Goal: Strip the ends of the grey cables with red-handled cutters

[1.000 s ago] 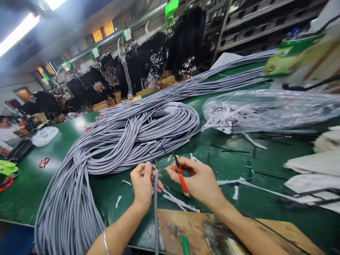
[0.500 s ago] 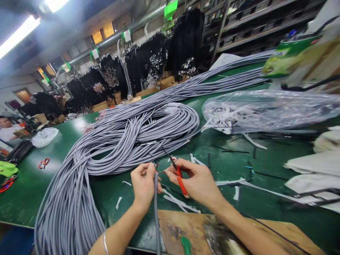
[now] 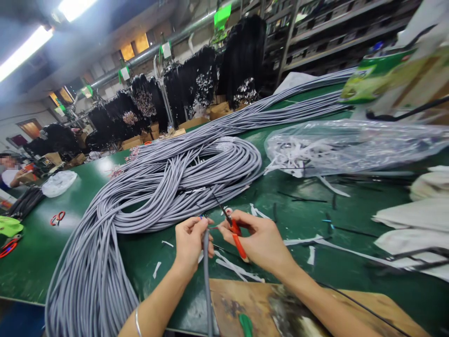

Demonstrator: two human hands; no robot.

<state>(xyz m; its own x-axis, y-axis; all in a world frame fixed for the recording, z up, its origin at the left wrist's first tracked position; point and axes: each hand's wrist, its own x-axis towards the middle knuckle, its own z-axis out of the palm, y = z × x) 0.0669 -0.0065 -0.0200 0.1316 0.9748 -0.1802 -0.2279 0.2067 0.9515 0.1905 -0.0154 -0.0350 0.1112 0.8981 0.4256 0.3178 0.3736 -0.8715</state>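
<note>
My left hand [image 3: 189, 241] is closed around the top end of a grey cable [image 3: 207, 285], which hangs down past the front table edge. Thin coloured wires stick out of that cable end between my fingers. My right hand [image 3: 259, 238] holds red-handled scissors [image 3: 237, 239] with the dark blades pointing up and away to the left. The thumb and fingertips of this hand also meet a thin reddish wire that runs across from the cable end. Behind both hands lies a big coil of grey cables [image 3: 140, 206] on the green table [image 3: 147, 262].
A brown board [image 3: 242, 299] with a green-handled tool [image 3: 245, 324] lies in front. White strips are scattered around. At right are a clear plastic bag [image 3: 358, 145] and white gloves [image 3: 407, 215]. Red-handled snips [image 3: 57, 218] lie left. A person [image 3: 12, 171] sits far left.
My hands stay almost in place, with small finger movements at the cable end. The view shifts slightly. At far left, the other person's arm has come up.
</note>
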